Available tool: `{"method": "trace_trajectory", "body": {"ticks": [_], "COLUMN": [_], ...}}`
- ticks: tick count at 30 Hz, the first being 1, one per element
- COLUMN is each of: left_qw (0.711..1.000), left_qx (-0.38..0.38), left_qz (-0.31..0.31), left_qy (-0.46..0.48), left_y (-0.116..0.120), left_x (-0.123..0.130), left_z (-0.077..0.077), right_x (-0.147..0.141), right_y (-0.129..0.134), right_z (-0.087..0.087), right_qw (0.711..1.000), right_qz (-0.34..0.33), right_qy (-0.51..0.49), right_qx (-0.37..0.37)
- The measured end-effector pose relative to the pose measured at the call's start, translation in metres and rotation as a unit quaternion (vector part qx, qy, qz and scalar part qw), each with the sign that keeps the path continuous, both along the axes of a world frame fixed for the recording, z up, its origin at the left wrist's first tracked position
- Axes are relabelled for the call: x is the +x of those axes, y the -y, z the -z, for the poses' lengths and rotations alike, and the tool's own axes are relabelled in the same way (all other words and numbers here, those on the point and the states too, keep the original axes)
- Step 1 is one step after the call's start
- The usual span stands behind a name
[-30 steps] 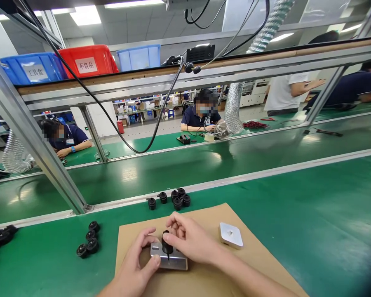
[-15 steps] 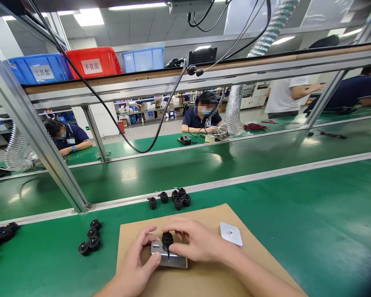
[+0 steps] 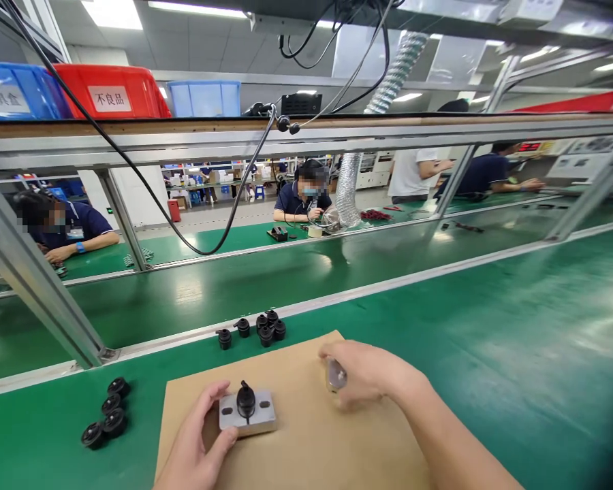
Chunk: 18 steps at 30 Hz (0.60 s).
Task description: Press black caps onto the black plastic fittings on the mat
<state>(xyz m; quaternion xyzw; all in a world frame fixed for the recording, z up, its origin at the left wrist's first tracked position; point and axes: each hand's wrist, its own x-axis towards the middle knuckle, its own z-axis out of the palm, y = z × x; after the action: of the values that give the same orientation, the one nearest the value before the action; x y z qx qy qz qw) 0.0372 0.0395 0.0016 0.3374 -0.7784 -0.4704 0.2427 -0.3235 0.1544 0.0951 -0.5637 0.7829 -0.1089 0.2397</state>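
Observation:
A silver metal block (image 3: 263, 416) with slotted holes lies on the brown cardboard sheet. Upright on its middle sits a black round plastic part (image 3: 246, 403) with a small nozzle on top. My left hand (image 3: 199, 439) grips the block's left end between thumb and fingers. To the right, my right hand (image 3: 370, 373) is closed on a pale plate with rounded corners (image 3: 336, 375), held tilted above the cardboard. This hand is slightly blurred, and its fingers hide part of the plate.
Under the work lies the cardboard sheet (image 3: 306, 449) on a green bench. Several black parts (image 3: 265, 330) stand behind it, with more (image 3: 107, 415) at left. A metal post (image 3: 41, 272) rises at left, and a black cable (image 3: 184, 238) hangs ahead. Co-workers sit across the bench.
My right hand has left the black part, moved right and picked up the pale plate from the cardboard. My left hand still holds the block. The view has swung to the right.

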Motion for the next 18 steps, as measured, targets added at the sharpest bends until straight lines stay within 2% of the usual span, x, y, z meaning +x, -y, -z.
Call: {"method": "trace_trajectory", "body": {"ticks": [3,6,10,14,18], "left_qw": [1.0,0.998,0.998,0.997,0.993], "left_qx": [-0.012,-0.02,-0.028,-0.031,-0.029], "left_qz": [-0.011,-0.03,-0.028,-0.029,-0.002], "left_qy": [-0.01,-0.042,-0.057,-0.067,-0.112], "left_y": [0.001,-0.002,-0.003,0.002,0.008], "left_x": [-0.002,-0.006,-0.007,-0.005,-0.006], "left_z": [0.005,0.003,0.004,0.017,0.028], "right_x": [-0.007,0.004,0.022,0.026,0.027], "right_y": [-0.001,0.006,0.013,0.017,0.023], "right_z": [0.007,0.009,0.007,0.016,0.025], "right_qw": [1.0,1.0,0.998,0.987,0.983], "right_qz": [0.014,-0.006,-0.059,-0.146,-0.171], "right_qy": [-0.011,-0.004,0.02,0.05,0.056], "right_qx": [0.021,-0.005,-0.023,-0.032,-0.041]}}
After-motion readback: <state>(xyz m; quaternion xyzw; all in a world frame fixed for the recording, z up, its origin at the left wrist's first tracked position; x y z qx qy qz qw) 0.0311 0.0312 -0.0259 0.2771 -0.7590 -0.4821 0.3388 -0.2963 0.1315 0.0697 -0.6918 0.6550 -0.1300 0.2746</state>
